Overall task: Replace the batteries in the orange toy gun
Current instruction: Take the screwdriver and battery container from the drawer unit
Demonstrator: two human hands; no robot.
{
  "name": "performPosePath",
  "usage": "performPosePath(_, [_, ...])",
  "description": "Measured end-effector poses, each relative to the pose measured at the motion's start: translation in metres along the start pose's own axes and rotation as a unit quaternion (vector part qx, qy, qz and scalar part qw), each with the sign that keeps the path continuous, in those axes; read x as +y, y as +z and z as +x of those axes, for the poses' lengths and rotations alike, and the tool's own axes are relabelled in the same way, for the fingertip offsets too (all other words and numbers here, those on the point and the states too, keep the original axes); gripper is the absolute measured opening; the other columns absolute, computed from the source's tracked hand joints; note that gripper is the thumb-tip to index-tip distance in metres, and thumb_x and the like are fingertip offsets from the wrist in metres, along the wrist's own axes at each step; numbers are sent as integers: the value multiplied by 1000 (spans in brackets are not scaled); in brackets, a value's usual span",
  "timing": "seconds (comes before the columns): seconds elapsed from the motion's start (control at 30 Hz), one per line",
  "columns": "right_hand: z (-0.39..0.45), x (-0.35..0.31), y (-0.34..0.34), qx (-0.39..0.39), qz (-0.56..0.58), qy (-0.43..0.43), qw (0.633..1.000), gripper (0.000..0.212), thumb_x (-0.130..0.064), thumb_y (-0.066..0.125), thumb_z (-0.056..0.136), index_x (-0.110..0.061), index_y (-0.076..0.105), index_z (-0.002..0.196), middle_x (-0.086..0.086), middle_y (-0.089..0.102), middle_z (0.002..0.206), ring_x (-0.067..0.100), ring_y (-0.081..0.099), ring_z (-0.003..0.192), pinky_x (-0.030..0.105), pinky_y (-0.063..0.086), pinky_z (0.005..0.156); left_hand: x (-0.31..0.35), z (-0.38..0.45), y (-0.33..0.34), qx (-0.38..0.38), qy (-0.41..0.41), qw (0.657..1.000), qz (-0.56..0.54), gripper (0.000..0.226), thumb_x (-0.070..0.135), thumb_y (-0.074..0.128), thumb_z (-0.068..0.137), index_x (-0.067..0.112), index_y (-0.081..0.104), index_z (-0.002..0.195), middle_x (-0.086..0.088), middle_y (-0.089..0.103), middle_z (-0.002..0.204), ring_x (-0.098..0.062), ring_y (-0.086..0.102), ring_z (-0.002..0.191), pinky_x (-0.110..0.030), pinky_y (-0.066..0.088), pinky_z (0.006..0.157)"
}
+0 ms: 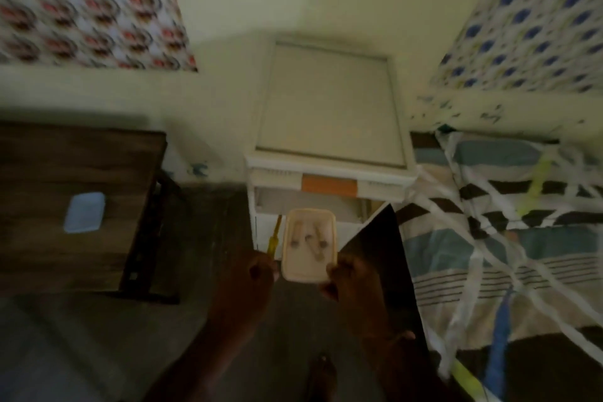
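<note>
A pale plastic tray (308, 274) with several small batteries (308, 240) lying in it is held out in front of me over the floor. My right hand (347, 277) grips the tray's near right corner. My left hand (261, 268) is curled round a yellow-handled screwdriver (273, 238) that points away from me, just left of the tray. The frame is blurred. No orange toy gun is visible.
A white bedside cabinet (329, 101) with an orange drawer strip (329, 185) stands straight ahead. A dark wooden table (65, 206) with a pale blue object (84, 212) is at left. A bed with a striped cover (505, 238) is at right. My bare foot (321, 375) is below.
</note>
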State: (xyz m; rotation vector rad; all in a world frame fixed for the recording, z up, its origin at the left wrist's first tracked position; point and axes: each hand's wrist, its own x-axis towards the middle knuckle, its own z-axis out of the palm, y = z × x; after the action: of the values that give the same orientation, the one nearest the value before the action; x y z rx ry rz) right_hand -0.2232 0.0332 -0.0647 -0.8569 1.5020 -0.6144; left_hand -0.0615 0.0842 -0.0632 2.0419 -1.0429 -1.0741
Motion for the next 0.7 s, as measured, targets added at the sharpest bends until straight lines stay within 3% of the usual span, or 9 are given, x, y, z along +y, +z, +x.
performPosePath(0.1, [-25, -36, -6, 0, 3, -48, 999, 11, -9, 55, 94, -10, 57, 104, 0, 63, 95, 12, 64, 85, 19, 55, 57, 40, -12, -26, 19, 31, 999, -16, 8, 20, 59, 94, 22, 65, 89, 7, 61, 84, -3, 58, 76, -9, 38, 58])
performPosePath(0.2, [-26, -68, -10, 16, 24, -79, 996, 13, -8, 56, 93, -7, 57, 106, 11, 64, 101, 23, 66, 88, 21, 56, 58, 75, -4, -42, 45, 47, 998, -20, 13, 19, 65, 89, 29, 60, 82, 7, 61, 88, -9, 60, 82, -21, 48, 66])
performPosePath(0.27, [-19, -89, -13, 29, 44, -86, 995, 14, -8, 57, 93, -5, 58, 107, 17, 64, 104, 27, 66, 86, 29, 58, 63, 102, 5, -46, 40, 82, 995, 40, 11, 22, 62, 91, 27, 55, 85, 12, 54, 89, 1, 53, 79, -9, 39, 61])
performPosePath(0.4, [6, -127, -18, 38, 98, -72, 992, 24, -6, 57, 92, -1, 56, 115, 19, 63, 108, 27, 65, 88, 34, 57, 67, 145, 33, -43, 53, 110, 991, 57, 5, 19, 64, 90, 20, 59, 91, 6, 55, 90, -2, 54, 72, -8, 39, 49])
performPosePath(0.53, [43, -156, -28, 47, 95, -60, 993, 28, -6, 58, 91, 2, 56, 118, 22, 60, 115, 33, 62, 93, 40, 57, 66, 174, 70, -34, 74, 111, 987, 91, 7, 14, 68, 86, 16, 62, 85, 1, 54, 96, -11, 54, 81, -5, 38, 48])
performPosePath(0.6, [59, -166, -34, 52, 93, -53, 993, 28, -5, 58, 92, 4, 55, 118, 24, 59, 114, 33, 61, 85, 43, 56, 68, 178, 86, -29, 72, 116, 984, 113, 9, 14, 67, 87, 19, 60, 84, -2, 54, 98, -7, 52, 74, -5, 38, 46])
performPosePath(0.7, [78, -177, -42, 47, 135, -37, 989, 22, 1, 56, 91, 4, 54, 113, 24, 53, 113, 35, 55, 89, 43, 54, 68, 179, 109, -23, 81, 132, 975, 158, 11, 17, 64, 89, 26, 59, 85, 5, 50, 96, -9, 56, 82, -4, 36, 52])
